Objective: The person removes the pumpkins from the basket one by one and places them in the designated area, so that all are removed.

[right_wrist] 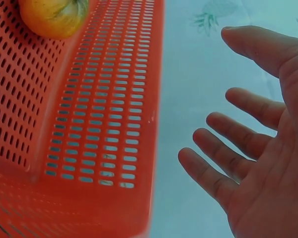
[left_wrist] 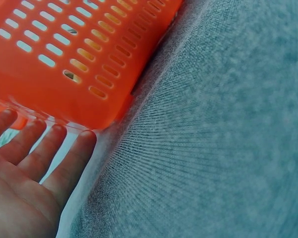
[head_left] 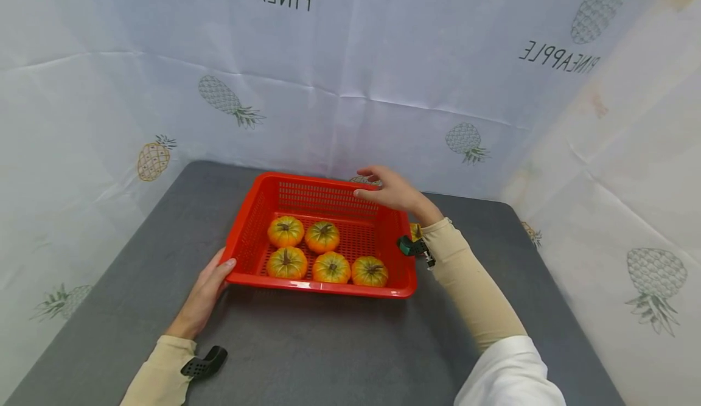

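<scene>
A red perforated plastic basket (head_left: 323, 285) sits on the dark table with several small orange-yellow pumpkins (head_left: 331, 267) in it. At its near left corner, my left hand (head_left: 205, 293) holds the rim, thumb over the edge. In the left wrist view, the fingers (left_wrist: 72, 161) reach to the rim from outside, and the thumb is hidden. My right hand (head_left: 394, 191) is over the far right part of the basket, fingers spread and holding nothing. The right wrist view shows this hand (right_wrist: 268, 144) apart from the basket wall (right_wrist: 102, 114).
Another pumpkin (head_left: 415, 231) is partly visible outside the basket's right side, behind the right wrist's camera mount (head_left: 413, 247). A white pineapple-print cloth (head_left: 328, 59) hangs close behind the dark grey table (head_left: 306, 345) and along its sides.
</scene>
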### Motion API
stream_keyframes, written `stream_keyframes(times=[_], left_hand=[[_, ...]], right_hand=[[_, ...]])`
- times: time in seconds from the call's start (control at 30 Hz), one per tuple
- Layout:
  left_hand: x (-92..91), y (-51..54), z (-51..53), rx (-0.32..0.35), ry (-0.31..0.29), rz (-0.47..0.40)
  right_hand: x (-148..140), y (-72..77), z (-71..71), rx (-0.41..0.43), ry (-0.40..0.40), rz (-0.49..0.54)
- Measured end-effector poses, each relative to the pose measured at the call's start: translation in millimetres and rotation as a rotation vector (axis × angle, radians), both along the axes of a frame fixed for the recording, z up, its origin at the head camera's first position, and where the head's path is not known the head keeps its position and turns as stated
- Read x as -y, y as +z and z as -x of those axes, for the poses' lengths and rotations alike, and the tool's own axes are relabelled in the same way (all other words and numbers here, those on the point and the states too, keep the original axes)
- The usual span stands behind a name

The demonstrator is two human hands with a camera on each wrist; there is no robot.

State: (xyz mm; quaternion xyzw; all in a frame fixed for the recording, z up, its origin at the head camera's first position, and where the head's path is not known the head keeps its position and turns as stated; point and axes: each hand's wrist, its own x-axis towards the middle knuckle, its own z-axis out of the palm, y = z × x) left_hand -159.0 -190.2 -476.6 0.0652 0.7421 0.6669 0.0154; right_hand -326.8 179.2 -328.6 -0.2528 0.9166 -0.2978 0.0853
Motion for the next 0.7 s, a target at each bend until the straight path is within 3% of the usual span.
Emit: stream_keyframes(times=[0.7], left_hand=[[-1.4, 1.0, -0.2, 0.007, 0.008, 0.015]], right_hand=[[36, -19.3, -0.9, 0.085, 0.084, 0.036]])
